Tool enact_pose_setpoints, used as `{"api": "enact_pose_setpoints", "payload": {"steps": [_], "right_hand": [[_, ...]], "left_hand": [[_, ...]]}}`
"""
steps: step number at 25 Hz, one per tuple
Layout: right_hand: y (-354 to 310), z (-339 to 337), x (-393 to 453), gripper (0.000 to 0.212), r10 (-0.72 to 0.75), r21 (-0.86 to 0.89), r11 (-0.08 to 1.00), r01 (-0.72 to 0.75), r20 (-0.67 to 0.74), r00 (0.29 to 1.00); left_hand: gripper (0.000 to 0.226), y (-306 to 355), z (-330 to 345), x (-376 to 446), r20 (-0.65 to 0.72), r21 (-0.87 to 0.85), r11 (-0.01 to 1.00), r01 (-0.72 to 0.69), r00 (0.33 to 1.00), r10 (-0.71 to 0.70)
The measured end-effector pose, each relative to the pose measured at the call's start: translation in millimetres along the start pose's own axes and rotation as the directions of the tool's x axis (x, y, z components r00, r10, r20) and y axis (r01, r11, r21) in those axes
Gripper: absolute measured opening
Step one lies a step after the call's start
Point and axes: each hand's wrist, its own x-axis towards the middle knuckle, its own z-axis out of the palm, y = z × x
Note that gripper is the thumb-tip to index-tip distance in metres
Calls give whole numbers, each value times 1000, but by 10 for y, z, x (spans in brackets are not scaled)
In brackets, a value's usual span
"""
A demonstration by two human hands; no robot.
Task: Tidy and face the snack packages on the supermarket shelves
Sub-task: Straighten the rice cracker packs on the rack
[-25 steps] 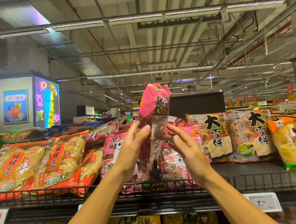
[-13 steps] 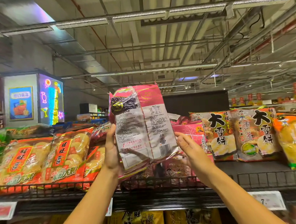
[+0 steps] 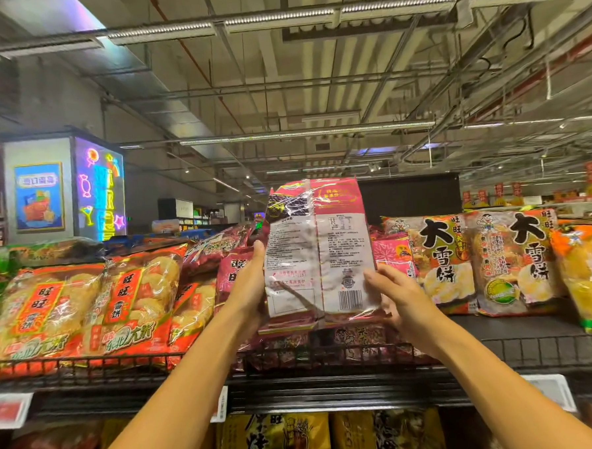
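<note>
We've got the pink package (image 3: 318, 254) up at centre frame, upright, raised above the front rail of the top shelf (image 3: 521, 353). Left hand (image 3: 250, 288) grips its left edge, thumb up along the side, fingers hidden behind the bag. Right hand (image 3: 403, 297) cups the lower right corner; its fingers are loosely curled against the bag's edge, fingertips partly hidden.

Why two-handed: bag is wide and floppy, so edge support on both sides keeps it flat and upright. Held clear of the pile, probably so it can be turned before going back in.

Looks: back panel faces us, with dense white print blocks, a nutrition table, a barcode at lower right, and a dark product photo at upper left of the bag. Glossy crinkled film, strong glare. Centre seam runs vertically. So from our side it's faced the wrong way.

Behind and below it, more pink bags (image 3: 235, 272) lie slumped in the same slot. Red-orange bags (image 3: 86, 304) sit at left of frame, yellow-and-red bags (image 3: 478, 262) at right, those standing front-out.

Judgement: needs a turn about its vertical axis, then seating in the pink slot.
</note>
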Motion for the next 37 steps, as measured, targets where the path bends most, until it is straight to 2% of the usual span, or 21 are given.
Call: {"api": "enact_pose_setpoints", "payload": {"steps": [2,4,6,7,9,12,16,20,23,25,29,34,37], "right_hand": [[-23,-15,31,42,-16,10,1000,17,-72,997],[-6,-55,51,40,-25,41,999,31,-132,991],[39,-87,56,41,-30,62,997,41,-163,986],[69,-92,60,42,-27,66,997,38,-172,985],[115,-96,74,48,-15,65,998,27,-177,984],[146,-98,90,61,-16,55,998,26,-175,984],[181,-109,70,39,-26,54,998,36,-169,985],[189,-137,56,48,-46,41,998,51,-117,992],[226,-157,39,48,-131,17,991,133,-71,989],[250,-154,21,50,-194,10,981,195,-64,979],[257,-101,-35,46,-279,-60,959,276,-47,959],[191,-52,-91,60,-298,-130,948,290,-44,954],[170,-57,-105,60,-305,-119,947,299,-27,952]], "left_hand": [[60,20,33,9,69,11,1000,-25,997,25],[48,-46,13,10,167,93,993,-78,984,61],[32,-150,-23,11,191,226,967,-117,979,74],[35,-201,-37,25,181,253,959,-127,980,82],[49,-265,-40,58,165,222,965,-137,981,102],[50,-349,-43,115,121,157,970,-186,978,168],[51,-488,-91,133,93,149,954,-259,964,247],[47,-519,-86,111,151,113,937,-330,938,312],[53,-533,-114,89,163,62,946,-320,938,306],[56,-556,-142,83,167,52,931,-360,923,347],[79,-567,-192,100,143,-78,921,-382,910,390],[49,-583,-215,104,160,-60,895,-443,880,447],[46,-596,-228,115,177,-67,897,-437,879,442]]}}
